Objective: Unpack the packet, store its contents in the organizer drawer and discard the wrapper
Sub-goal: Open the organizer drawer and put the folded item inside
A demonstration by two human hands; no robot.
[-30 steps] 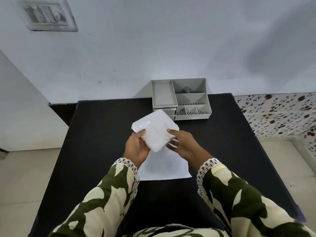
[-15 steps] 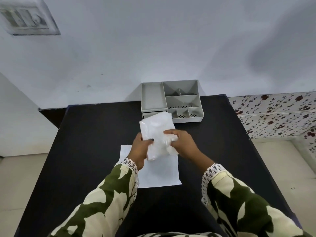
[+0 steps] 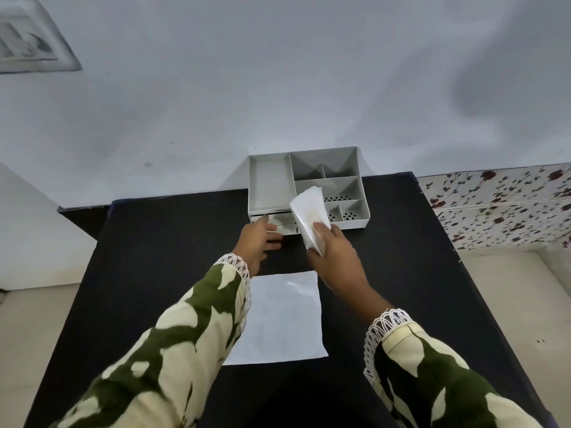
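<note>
A grey organizer with several open compartments stands at the table's far edge against the wall. Two small drawers sit in its lower left front. My left hand is at the drawer fronts, fingers touching them; whether it grips a handle I cannot tell. My right hand holds a folded white stack upright in front of the organizer. A flat clear wrapper lies on the black table between my forearms.
A white wall rises right behind the organizer. A floral-tiled ledge runs to the right of the table. Pale floor shows on both sides. A switch plate is on the wall at the upper left.
Both hands held the white stack over the wrapper before. The left hand has let go and reached to the drawers; the right hand has carried the stack forward to the organizer.
</note>
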